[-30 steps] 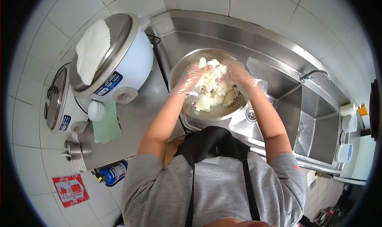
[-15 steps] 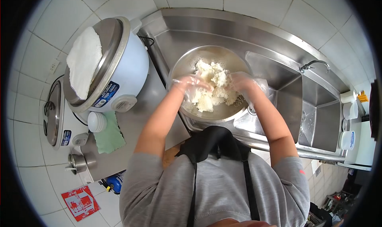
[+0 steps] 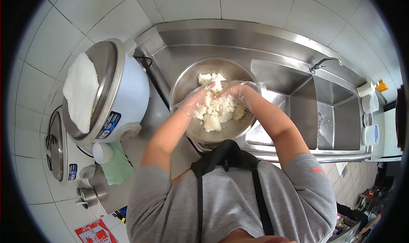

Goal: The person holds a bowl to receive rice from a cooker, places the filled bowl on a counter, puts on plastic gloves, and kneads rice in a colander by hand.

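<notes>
Clumps of white cooked rice (image 3: 220, 109) lie heaped in a large metal colander (image 3: 219, 136) on the steel counter. My left hand (image 3: 198, 99), in a clear plastic glove, presses into the heap from the left, fingers closed against the rice. From the right, my right hand (image 3: 237, 90), gloved the same way, grips into the same heap, with its fingertips close to the left hand's. Some fingertips are hidden by rice and by the loose, shiny plastic. One clump stands out beyond my hands, toward the far side of the colander.
At left stands a large rice cooker (image 3: 135, 92) with a folded white towel (image 3: 81, 92) on its lid; a second cooker (image 3: 57, 145) is behind it. Stacked white cups (image 3: 102, 152) sit on a green cloth (image 3: 117, 168). A double sink (image 3: 302, 111) with a tap (image 3: 326, 64) lies right.
My hands have come closer together over the rice, the right one moving inward. The rice heap has shifted shape between them. The whole view has tilted and moved slightly.
</notes>
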A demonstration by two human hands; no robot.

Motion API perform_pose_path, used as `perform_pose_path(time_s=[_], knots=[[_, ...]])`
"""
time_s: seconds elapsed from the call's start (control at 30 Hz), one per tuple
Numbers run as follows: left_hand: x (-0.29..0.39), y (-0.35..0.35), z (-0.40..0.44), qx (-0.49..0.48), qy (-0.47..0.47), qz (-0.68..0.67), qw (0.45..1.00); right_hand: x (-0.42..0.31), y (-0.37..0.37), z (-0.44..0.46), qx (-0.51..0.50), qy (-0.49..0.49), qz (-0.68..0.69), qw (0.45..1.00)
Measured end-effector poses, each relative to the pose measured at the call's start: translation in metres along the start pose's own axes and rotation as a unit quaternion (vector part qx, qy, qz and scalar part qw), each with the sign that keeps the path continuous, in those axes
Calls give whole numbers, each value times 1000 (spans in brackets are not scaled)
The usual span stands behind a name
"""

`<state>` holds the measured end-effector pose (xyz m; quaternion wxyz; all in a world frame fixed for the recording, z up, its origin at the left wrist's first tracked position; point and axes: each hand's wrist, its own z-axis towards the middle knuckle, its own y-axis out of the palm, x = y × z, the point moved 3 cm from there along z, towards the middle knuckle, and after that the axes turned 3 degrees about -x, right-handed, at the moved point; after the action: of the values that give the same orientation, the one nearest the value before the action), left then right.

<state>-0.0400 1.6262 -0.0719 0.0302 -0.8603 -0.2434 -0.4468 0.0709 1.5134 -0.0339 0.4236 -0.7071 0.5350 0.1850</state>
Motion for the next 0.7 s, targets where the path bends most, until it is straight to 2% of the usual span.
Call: perform_pose_path(time_s=[0.1,0.13,0.2,0.23,0.3,0.37,0.4,0.5,0.53,0.63,0.67,0.7], knots=[[-9,-4,5,-129,17,-108,986,17,9,33,31,-152,158,975],[1,2,-10,-110,23,-123,986,1,7,16,60,-121,148,980],[8,4,-31,-163,246,-14,956,-10,5,7,100,-98,70,988],[6,5,-32,-166,246,-34,954,-12,1,6,122,-88,29,988],[4,8,-34,-173,246,-74,951,11,5,26,142,-127,35,981],[6,14,-36,-164,132,-137,968,3,2,16,166,-134,47,976],[6,14,-40,-141,130,-111,975,13,0,23,141,-129,45,980],[20,20,-53,-21,125,60,990,-11,0,-11,168,-109,-14,980],[18,24,-59,-32,107,1,994,1,3,-5,169,-203,64,963],[11,12,-30,-86,352,81,929,-3,-1,-20,263,-185,-71,944],[15,8,-26,-13,355,320,878,3,-3,-25,253,-202,-19,946],[13,4,-26,-50,355,270,894,3,-4,-29,249,-217,-32,943]])
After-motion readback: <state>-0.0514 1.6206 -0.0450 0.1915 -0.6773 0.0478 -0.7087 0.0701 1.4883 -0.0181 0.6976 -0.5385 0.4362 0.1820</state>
